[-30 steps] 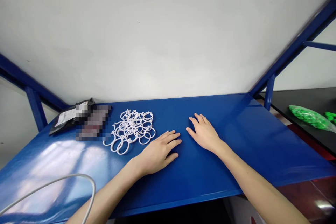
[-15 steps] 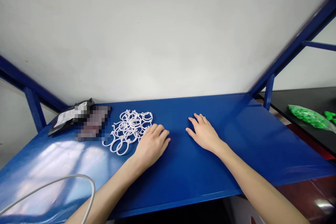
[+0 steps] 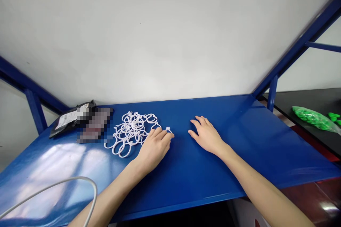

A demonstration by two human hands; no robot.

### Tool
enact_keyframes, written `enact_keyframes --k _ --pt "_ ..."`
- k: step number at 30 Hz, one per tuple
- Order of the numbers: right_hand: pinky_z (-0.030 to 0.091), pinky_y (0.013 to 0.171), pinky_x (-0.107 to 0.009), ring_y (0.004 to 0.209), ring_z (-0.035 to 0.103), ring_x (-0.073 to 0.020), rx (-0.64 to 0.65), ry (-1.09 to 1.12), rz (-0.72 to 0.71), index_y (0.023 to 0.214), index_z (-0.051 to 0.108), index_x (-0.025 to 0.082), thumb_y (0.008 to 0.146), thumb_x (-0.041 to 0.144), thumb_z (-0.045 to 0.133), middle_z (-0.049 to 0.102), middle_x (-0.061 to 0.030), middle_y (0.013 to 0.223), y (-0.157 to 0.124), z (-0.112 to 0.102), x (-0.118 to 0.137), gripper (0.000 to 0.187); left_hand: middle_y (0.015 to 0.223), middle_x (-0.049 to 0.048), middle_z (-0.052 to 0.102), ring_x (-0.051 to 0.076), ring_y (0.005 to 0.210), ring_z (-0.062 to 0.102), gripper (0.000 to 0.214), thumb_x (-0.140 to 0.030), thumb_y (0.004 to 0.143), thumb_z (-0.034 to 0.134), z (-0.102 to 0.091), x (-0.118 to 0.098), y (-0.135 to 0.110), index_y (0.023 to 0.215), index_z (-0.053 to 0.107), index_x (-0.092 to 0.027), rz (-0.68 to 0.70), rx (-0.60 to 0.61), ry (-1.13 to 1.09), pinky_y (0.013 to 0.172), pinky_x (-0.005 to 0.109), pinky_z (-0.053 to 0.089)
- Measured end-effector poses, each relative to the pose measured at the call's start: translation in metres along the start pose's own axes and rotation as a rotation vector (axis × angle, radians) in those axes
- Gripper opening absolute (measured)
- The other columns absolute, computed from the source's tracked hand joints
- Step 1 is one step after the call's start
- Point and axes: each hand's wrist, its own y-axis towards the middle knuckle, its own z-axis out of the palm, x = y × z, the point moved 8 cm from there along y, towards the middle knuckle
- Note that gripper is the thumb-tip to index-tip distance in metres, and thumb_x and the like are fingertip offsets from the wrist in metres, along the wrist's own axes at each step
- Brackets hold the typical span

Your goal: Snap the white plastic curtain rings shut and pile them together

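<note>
A loose pile of white plastic curtain rings (image 3: 128, 133) lies on the blue table (image 3: 186, 177), left of centre. At the right edge of the pile, my left hand (image 3: 156, 145) is closed on one white curtain ring (image 3: 168, 128). Only a small end of that ring shows beyond the fingers; the rest is hidden under the hand. My right hand (image 3: 205, 133) rests palm down on the table to the right, its fingers spread and holding nothing.
A black parcel bag (image 3: 71, 118) with a white label lies at the back left, beside a blurred-out flat item (image 3: 94, 127). A pale cable (image 3: 66, 181) loops across the front left. Blue frame bars (image 3: 271, 92) flank the table. Farther right, a bag of green pieces (image 3: 311, 117) lies on a black surface.
My left hand has closed its fingers on a ring, whose end now shows at the fingertips. A few rings at the pile's right edge have shifted slightly right. My right hand is almost still.
</note>
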Motion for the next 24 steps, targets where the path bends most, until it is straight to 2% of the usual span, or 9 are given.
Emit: enact_keyframes --k 3,6,8,11,13,15,20,24 --pt "0.041 0.117 -0.050 0.138 0.052 -0.0324 -0.057 0.229 -0.161 0.138 0.062 0.017 0.102 0.038 0.056 0.062 -0.0160 0.142 -0.005 -0.005 0.022 0.042 0.094 0.0039 0.071 0.020 0.084 0.056 0.015 -0.009 0.099 0.054 -0.010 -0.018 0.001 0.104 0.064 -0.018 0.139 -0.096 -0.156 0.078 0.035 0.045" --pt "0.049 0.106 -0.042 0.118 0.065 -0.0248 0.002 0.550 -0.279 0.129 0.066 0.024 0.104 0.036 0.051 0.071 -0.0083 0.125 -0.013 -0.005 0.049 0.032 0.091 0.0015 0.071 0.017 0.082 0.055 0.017 -0.006 0.098 0.052 -0.016 -0.030 0.000 0.099 0.062 -0.019 0.231 -0.124 -0.229 0.077 0.032 0.045" --pt "0.052 0.099 -0.037 0.106 0.068 -0.0214 0.063 0.733 -0.294 0.117 0.070 0.024 0.106 0.034 0.046 0.074 -0.0055 0.115 -0.018 -0.003 0.062 0.028 0.091 0.0005 0.071 0.017 0.082 0.056 0.018 -0.004 0.098 0.052 -0.018 -0.033 -0.001 0.097 0.062 -0.020 0.256 -0.115 -0.247 0.077 0.031 0.044" --pt "0.052 0.082 -0.031 0.087 0.067 -0.0175 0.112 0.918 -0.254 0.098 0.070 0.022 0.107 0.033 0.042 0.072 -0.0024 0.097 -0.021 0.001 0.067 0.031 0.092 0.0009 0.071 0.017 0.083 0.056 0.019 -0.004 0.097 0.052 -0.019 -0.032 -0.001 0.098 0.062 -0.020 0.254 -0.108 -0.225 0.078 0.032 0.043" --pt "0.048 0.069 -0.028 0.073 0.061 -0.0150 0.128 0.968 -0.209 0.086 0.065 0.020 0.106 0.036 0.045 0.067 0.0000 0.083 -0.020 0.004 0.064 0.033 0.092 0.0014 0.071 0.017 0.082 0.057 0.019 -0.004 0.098 0.051 -0.017 -0.032 -0.001 0.099 0.061 -0.020 0.258 -0.098 -0.188 0.077 0.033 0.043" --pt "0.043 0.064 -0.026 0.067 0.056 -0.0133 0.130 0.982 -0.175 0.079 0.061 0.020 0.104 0.041 0.050 0.062 0.0019 0.074 -0.019 0.006 0.061 0.035 0.091 0.0015 0.071 0.017 0.081 0.057 0.018 -0.005 0.099 0.049 -0.016 -0.033 -0.001 0.097 0.060 -0.019 0.269 -0.093 -0.154 0.075 0.033 0.042" --pt "0.045 0.065 -0.026 0.067 0.058 -0.0133 0.140 1.046 -0.131 0.082 0.061 0.020 0.102 0.046 0.055 0.063 0.0020 0.074 -0.016 0.008 0.058 0.033 0.087 -0.0002 0.070 0.017 0.078 0.058 0.016 -0.006 0.100 0.049 -0.017 -0.033 -0.001 0.095 0.056 -0.020 0.246 -0.129 -0.158 0.075 0.033 0.045" --pt "0.047 0.065 -0.026 0.066 0.061 -0.0133 0.152 1.070 -0.111 0.085 0.059 0.020 0.102 0.045 0.055 0.066 0.0007 0.077 -0.016 0.009 0.056 0.030 0.098 0.0046 0.070 0.018 0.089 0.063 0.010 -0.013 0.099 0.055 -0.024 -0.020 0.000 0.105 0.056 -0.020 0.093 -0.247 -0.251 0.081 0.033 0.052"
